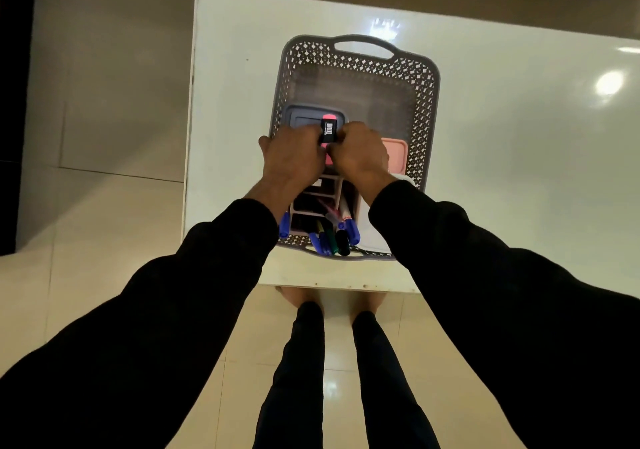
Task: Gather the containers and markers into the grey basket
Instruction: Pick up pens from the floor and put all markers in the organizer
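We observe a white counter (502, 157) carrying the grey basket (427, 81), a perforated unit with a handle at the far and at the near end. Inside the basket, at the far left, lies a grey lidded container (301, 116); at the right lies a pink lidded container (396, 154). At the near end stands a compartmented pen holder (334, 192); its near compartments hold several markers (337, 237) with blue, green and black caps, leaning toward the near rim.

Above the basket centre, our left hand (294, 161) and right hand (360, 157) meet on a pink highlighter (329, 131). The highlighter has a black barrel with white lettering and a pink cap at its far end. The grip of each hand is curled and pinching the highlighter, the left at the barrel's left side, the right at its near right side. A further pink section shows between the two hands.
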